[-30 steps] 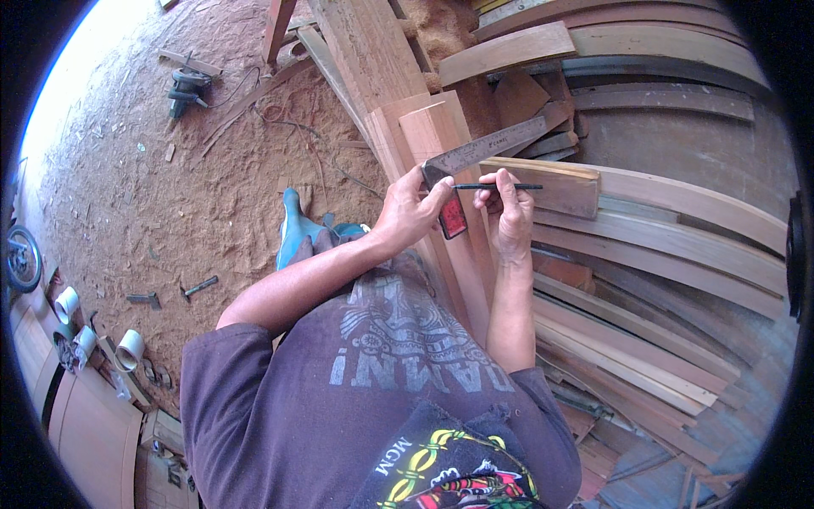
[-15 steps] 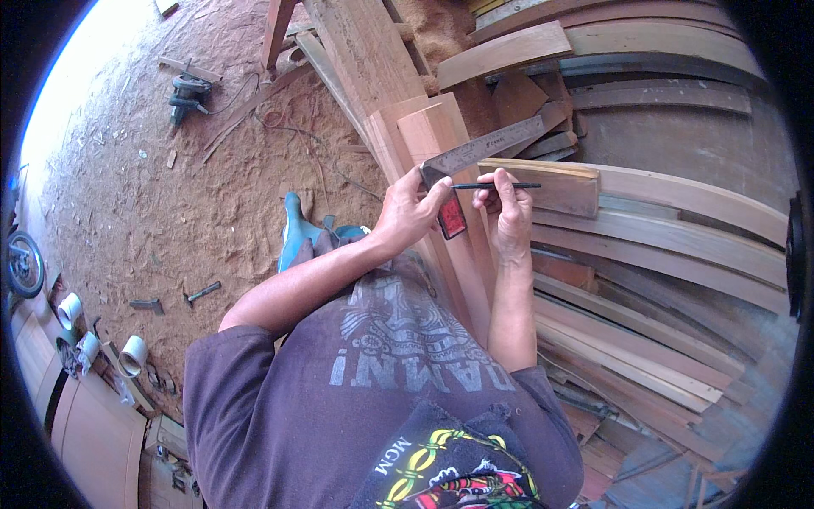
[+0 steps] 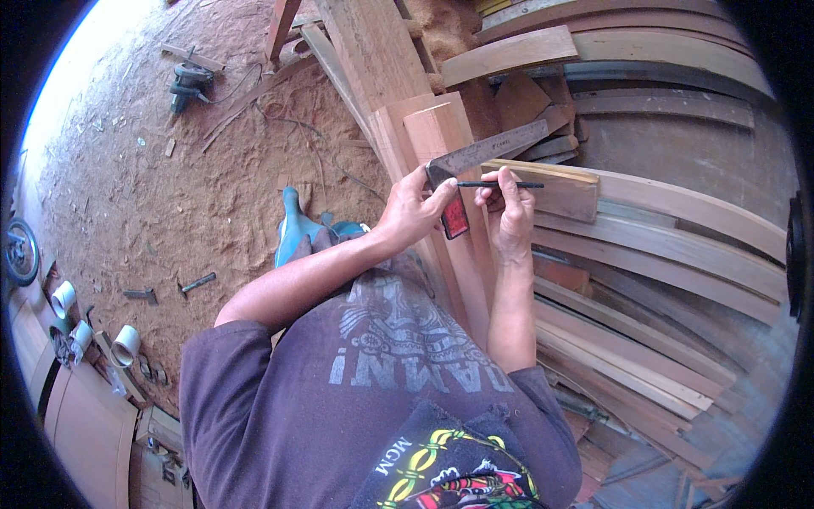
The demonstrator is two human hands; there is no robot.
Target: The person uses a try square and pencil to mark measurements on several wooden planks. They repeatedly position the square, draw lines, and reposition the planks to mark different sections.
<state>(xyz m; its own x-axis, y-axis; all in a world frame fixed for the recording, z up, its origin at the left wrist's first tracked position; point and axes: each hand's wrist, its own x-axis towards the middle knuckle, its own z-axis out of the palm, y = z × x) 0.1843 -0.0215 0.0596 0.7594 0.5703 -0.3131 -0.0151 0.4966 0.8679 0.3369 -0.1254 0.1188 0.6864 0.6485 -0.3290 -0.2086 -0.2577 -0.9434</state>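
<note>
A try square with a dark metal blade and a red-and-black handle lies across a reddish wooden board. My left hand grips the square near its corner, thumb and fingers closed around it. In my right hand is a dark slim pencil, pinched between thumb and fingers. The pencil points left, its tip close to my left thumb and the square's handle. Whether the tip touches the wood I cannot tell. The board rests on other long timber and runs down toward my body.
Long planks are stacked at the right. A power tool with a cord lies on the sawdust-covered floor at the far left. A hammer lies nearer, beside white cylindrical containers. A motorbike wheel shows at the left edge.
The view has shifted slightly. My hands keep the same hold on the try square and the pencil, with almost no movement between them.
</note>
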